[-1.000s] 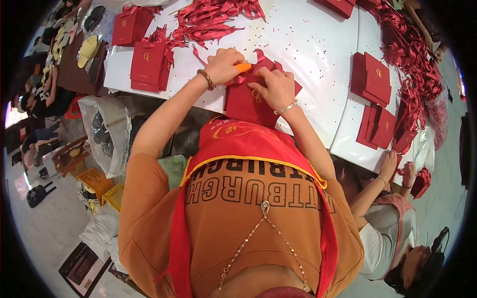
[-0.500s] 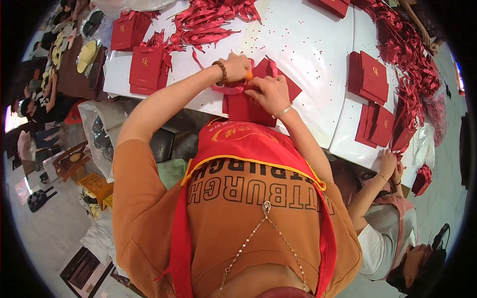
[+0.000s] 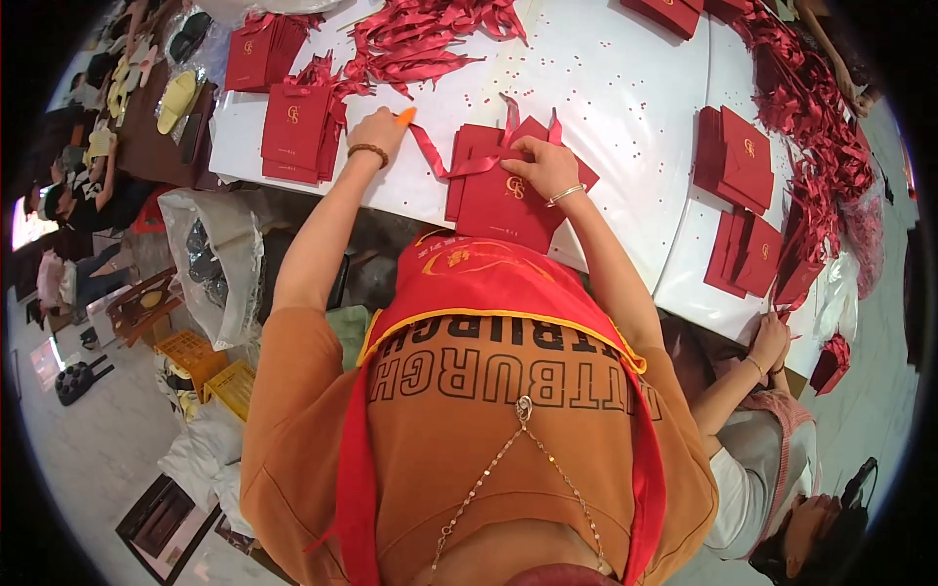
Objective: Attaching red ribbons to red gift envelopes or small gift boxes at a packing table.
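Observation:
On the white table before me lies a small stack of red paper bags (image 3: 528,210) with gold lettering. A red ribbon (image 3: 430,154) runs from the top bag's upper edge toward the left, and two ribbon ends stand up behind that edge. My right hand (image 3: 549,168), with a bangle at its wrist, pinches the ribbon at the bag's top edge. Left of the bags, my left hand (image 3: 375,134) is closed at the ribbon's far end, which it seems to grip. A bright orange cover or tip (image 3: 405,115) shows at its fingers.
Bag stacks (image 3: 297,132) stand at left beside a heap of ribbons (image 3: 415,44). More bags (image 3: 733,156) and a long ribbon pile (image 3: 811,137) lie at right. A co-worker's hands (image 3: 770,342) work at the right table edge. Tiny red dots speckle the tabletop.
My left hand has moved left, away from the bag's top edge, drawing the ribbon out sideways. My right hand stays by the bag's upper edge.

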Motion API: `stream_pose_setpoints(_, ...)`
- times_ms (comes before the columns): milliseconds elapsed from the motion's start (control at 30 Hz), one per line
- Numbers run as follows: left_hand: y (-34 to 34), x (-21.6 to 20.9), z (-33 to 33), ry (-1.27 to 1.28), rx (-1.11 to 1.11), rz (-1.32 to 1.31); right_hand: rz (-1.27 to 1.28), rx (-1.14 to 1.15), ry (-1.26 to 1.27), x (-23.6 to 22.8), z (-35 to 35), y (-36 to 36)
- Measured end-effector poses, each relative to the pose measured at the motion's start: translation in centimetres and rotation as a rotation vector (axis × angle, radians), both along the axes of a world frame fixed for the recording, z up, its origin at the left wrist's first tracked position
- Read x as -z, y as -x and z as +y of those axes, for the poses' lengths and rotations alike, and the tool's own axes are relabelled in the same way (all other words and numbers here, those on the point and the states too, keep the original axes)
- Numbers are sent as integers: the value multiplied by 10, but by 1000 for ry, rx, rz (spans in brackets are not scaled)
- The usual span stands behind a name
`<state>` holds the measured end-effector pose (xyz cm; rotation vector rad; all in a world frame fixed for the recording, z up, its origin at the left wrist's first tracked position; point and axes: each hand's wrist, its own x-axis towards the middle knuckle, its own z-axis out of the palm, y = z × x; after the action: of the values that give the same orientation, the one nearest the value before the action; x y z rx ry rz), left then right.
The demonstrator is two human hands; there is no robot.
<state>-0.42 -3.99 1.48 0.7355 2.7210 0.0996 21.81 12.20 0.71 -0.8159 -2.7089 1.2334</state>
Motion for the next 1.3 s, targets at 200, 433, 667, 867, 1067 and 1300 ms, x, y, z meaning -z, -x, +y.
stream_pose_setpoints(200,4,24,-3,-343,33,39,-40,-55,-2,-11,-1,7)
stream_pose_setpoints(433,-74,-26,53,-779,347,-600,-102,-86,23,-22,-2,11)
stream_pose_setpoints(667,-76,-26,55,-677,221,-948,43,-85,-563,-53,-5,-32)
stream_pose_setpoints(867,-90,-24,59,-761,198,-841,171,74,-196,-31,-6,-43)
stream_pose_setpoints(1067,-122,-43,47,-819,434,-446,150,241,243,-15,1,-48)
stream_pose_setpoints(1300,-143,-30,48,-717,427,-381,121,232,278,-22,-1,-44)
